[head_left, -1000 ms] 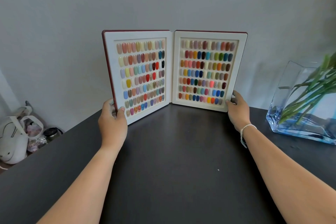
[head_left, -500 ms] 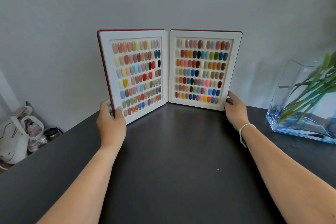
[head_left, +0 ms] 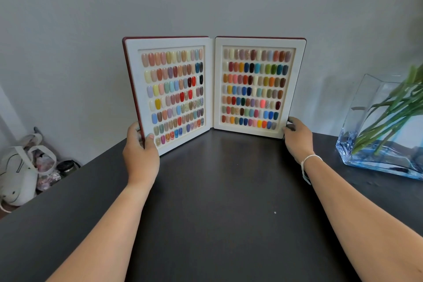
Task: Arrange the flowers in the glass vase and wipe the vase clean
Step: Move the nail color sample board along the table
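A clear, blue-tinted glass vase (head_left: 357, 121) stands at the right edge of the dark table (head_left: 217, 190), holding water and several green flower stems (head_left: 389, 117); the blooms are cut off by the frame. An open nail colour sample book (head_left: 212, 89) stands upright at the table's back. My left hand (head_left: 140, 151) grips its lower left edge, thumb on the front. My right hand (head_left: 297, 137) holds its lower right corner. Both hands are well left of the vase.
A grey wall rises right behind the book. Beyond the table's left edge, lower down, lie a white bag (head_left: 20, 174), plastic wrappers and a dark jar (head_left: 66, 167). A small white speck (head_left: 275, 212) sits on the table.
The book has shifted slightly left and away from me, both hands moving with it. The vase has not moved.
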`<state>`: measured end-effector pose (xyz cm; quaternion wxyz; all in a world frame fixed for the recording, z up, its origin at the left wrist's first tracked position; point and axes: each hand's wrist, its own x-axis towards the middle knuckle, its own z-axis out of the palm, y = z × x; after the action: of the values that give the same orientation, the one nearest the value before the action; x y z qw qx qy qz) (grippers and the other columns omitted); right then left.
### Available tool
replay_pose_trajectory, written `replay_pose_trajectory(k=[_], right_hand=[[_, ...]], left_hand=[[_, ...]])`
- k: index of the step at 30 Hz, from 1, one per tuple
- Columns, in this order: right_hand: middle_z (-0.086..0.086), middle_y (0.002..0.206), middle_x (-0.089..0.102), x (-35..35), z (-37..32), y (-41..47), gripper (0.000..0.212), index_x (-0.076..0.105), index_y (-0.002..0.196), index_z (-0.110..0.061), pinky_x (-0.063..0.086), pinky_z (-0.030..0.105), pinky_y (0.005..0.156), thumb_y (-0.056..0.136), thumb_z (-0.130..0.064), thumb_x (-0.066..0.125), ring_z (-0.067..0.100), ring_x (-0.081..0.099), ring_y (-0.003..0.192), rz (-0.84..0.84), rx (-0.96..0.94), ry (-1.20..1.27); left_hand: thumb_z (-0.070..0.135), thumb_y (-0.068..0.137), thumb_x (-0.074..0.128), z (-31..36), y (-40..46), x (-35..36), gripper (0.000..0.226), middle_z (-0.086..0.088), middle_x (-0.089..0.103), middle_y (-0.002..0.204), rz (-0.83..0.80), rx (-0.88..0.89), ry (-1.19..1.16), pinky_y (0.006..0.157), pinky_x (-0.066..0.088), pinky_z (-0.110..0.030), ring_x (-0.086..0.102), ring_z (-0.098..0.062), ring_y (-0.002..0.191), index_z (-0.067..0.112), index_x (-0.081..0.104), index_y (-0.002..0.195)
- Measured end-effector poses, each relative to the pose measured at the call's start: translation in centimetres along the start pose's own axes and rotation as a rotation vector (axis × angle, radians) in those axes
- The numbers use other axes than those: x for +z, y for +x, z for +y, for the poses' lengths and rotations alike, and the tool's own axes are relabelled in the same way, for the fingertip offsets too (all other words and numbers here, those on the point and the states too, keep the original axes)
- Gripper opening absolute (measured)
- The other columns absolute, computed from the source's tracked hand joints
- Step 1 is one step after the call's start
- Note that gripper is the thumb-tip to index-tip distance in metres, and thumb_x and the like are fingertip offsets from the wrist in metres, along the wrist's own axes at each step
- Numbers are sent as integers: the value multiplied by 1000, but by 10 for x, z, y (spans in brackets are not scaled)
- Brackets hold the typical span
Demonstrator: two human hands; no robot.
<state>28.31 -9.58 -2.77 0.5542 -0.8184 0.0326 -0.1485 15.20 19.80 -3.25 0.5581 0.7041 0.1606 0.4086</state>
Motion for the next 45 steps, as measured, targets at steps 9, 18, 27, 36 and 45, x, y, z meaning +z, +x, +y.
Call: replay_pose_trajectory(k=[9,18,27,36,45], right_hand=[[11,133,53,0,-3,-3,40,43,132,-15,44,37,97,92,-10,43,28,51,120,1,16,4],[9,137,50,-8,-8,-25,50,35,138,-23,43,39,100,92,-9,46,27,50,122,27,-24,9],[3,134,52,-46,-6,-83,50,36,138,-23,41,27,94,91,-10,48,18,53,116,8,-48,-24],[1,128,56,-111,5,-139,47,40,136,-23,38,16,78,91,-10,47,10,52,97,62,-30,25],[2,127,57,-170,19,-175,46,41,136,-23,35,6,58,91,-12,48,11,56,92,157,15,68]], left_hand=[[13,93,46,-2,1,0,26,15,50,112,-12,2,-14,53,43,-7,52,-7,100,33,42,111],[13,93,46,-3,0,-2,29,14,49,113,-10,-2,-2,52,43,-6,53,-8,98,29,42,118],[14,92,48,8,-19,-13,41,4,52,125,6,-11,-6,67,46,-13,53,-12,108,28,38,129],[11,92,46,30,-63,-27,44,-6,48,138,5,-35,47,90,41,-35,49,-23,122,24,36,133],[15,93,45,68,-134,-10,43,-3,47,137,-247,9,21,92,37,-29,46,-9,110,27,38,134]])
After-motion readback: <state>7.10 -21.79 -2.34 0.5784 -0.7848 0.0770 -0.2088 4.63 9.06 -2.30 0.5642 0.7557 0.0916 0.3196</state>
